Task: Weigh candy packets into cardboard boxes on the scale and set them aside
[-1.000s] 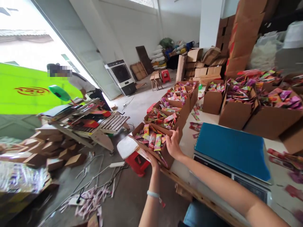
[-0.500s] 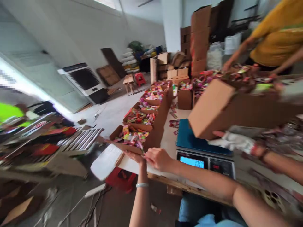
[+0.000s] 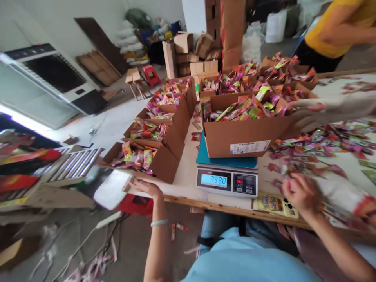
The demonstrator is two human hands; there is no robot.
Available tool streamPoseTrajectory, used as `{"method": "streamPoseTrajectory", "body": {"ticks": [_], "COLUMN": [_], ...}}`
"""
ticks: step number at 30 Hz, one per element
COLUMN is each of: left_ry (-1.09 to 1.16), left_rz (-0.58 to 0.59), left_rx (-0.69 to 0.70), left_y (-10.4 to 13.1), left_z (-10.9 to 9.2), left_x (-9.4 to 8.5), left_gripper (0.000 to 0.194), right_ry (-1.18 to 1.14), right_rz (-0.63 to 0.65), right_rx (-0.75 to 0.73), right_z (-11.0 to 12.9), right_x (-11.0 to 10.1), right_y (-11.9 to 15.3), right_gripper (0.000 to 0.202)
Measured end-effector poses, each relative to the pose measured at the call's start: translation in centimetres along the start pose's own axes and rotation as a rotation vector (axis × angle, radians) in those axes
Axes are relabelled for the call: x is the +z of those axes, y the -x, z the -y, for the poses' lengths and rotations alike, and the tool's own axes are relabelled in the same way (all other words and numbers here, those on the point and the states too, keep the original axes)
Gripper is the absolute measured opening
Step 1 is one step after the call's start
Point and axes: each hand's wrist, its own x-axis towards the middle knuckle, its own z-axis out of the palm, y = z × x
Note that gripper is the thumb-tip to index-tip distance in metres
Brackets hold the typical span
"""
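Note:
My left hand [image 3: 146, 187] lies with its fingers stretched out at the table edge, by the front of the nearest cardboard box [image 3: 169, 166] of candy packets. My right hand [image 3: 302, 192] is curled closed over the right side of the table, above loose candy packets [image 3: 326, 149]; blur hides what its fingers hold. Between my hands, the digital scale [image 3: 227, 182] reads 7598. A full cardboard box [image 3: 246, 135] with a white label rests on its blue platform. A co-worker's gloved hand [image 3: 311, 113] is at that box's right end.
A co-worker's other gloved arm [image 3: 340, 192] reaches in beside my right hand. A yellow phone [image 3: 273, 203] lies by the table edge. More filled boxes [image 3: 147, 131] line the left and back. Beyond stands a person in a yellow shirt [image 3: 335, 31]. A roller conveyor [image 3: 76, 164] is at left.
The tilted box has come down level onto the scale, and the reading went from 00 to 7598. My right hand left the left-hand box and moved far right. The view turned down and right.

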Motion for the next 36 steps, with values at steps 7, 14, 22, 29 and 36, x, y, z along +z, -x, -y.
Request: {"method": "streamPoseTrajectory", "body": {"ticks": [7, 14, 22, 29, 36], "left_ry": [-0.086, -0.114, -0.110, -0.050, 0.036], "left_rz": [0.007, 0.006, -0.025, 0.008, 0.066], "left_rx": [-0.042, -0.008, 0.084, 0.191, 0.223], "left_y": [8.0, 10.0, 10.7, 10.7, 10.9], "left_z": [0.7, -0.5, -2.0, -1.2, 0.9], "left_x": [-3.3, -4.4, -3.2, -2.6, -1.3], "left_gripper": [0.085, 0.084, 0.072, 0.081, 0.093], "right_ry": [0.186, 0.179, 0.160, 0.100, 0.019], "right_rz": [0.170, 0.358, 0.323, 0.385, 0.299], "right_rx": [0.736, 0.799, 0.566, 0.557, 0.371], "right_z": [-8.8, -7.9, -7.7, -7.6, -0.7], "right_x": [4.3, 10.0, 6.1, -0.6, -12.3], "right_y": [-8.9, -13.1, -9.9, -15.7, -26.6], "right_gripper": [0.077, 0.087, 0.021, 0.006, 0.026]}}
